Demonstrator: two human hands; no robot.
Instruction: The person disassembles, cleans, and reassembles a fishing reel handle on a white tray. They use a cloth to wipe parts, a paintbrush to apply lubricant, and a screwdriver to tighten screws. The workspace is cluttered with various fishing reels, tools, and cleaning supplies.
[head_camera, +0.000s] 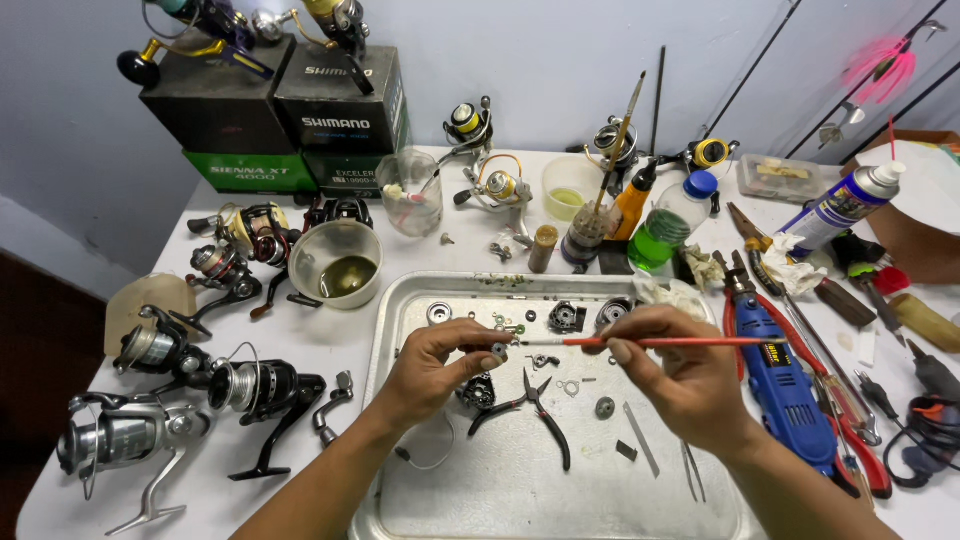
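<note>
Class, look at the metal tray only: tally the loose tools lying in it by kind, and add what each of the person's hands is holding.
Pliers: 1
Tweezers: 1
Flat metal strip: 1
Red-handled brush, in the right hand: 1
Small round part, in the left hand: 1
Total: 5
All lie in or are held over the tray.

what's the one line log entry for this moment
left hand: pinches small round part | right hand: holds red brush, tip at part | below: metal tray, pliers

bare tray floor (500, 490) near edge, pliers (530, 405), small parts beyond
</note>
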